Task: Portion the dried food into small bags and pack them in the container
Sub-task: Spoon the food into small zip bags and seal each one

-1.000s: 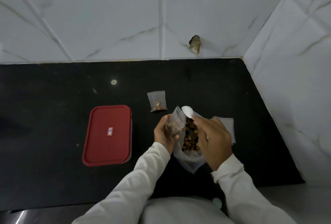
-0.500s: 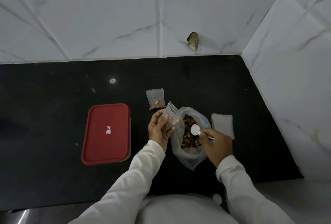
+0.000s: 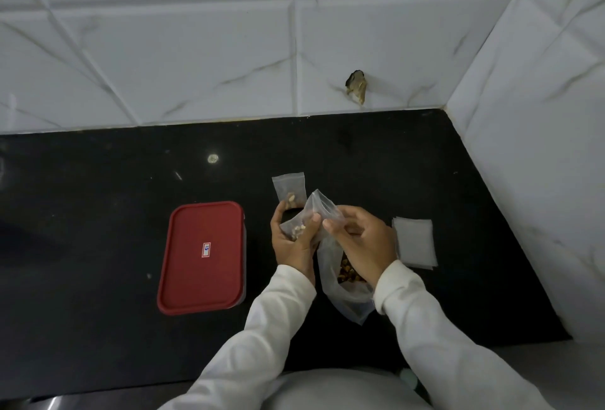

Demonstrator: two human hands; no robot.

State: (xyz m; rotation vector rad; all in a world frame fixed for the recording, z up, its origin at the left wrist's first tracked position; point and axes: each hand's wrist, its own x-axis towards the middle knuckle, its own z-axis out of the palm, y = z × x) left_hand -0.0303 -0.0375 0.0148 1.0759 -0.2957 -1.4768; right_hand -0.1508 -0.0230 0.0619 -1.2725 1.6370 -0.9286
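Observation:
My left hand (image 3: 293, 241) holds a small clear zip bag (image 3: 314, 214) with some dried food in its lower part. My right hand (image 3: 363, 242) pinches the same bag at its upper right edge. Beneath my right hand lies the large clear bag of dried food (image 3: 347, 291), open on the black counter. A filled small bag (image 3: 289, 188) lies flat just beyond my left hand. The container with a red lid (image 3: 203, 257) sits closed to the left. No spoon is visible.
A stack of empty small bags (image 3: 415, 242) lies right of my hands. White tiled walls (image 3: 537, 134) close the back and right of the black counter (image 3: 98, 213). A chipped hole (image 3: 356, 86) marks the back wall.
My right hand left the big bag, where it held a white spoon, and moved up to grasp the small bag's edge. The spoon is out of sight now.

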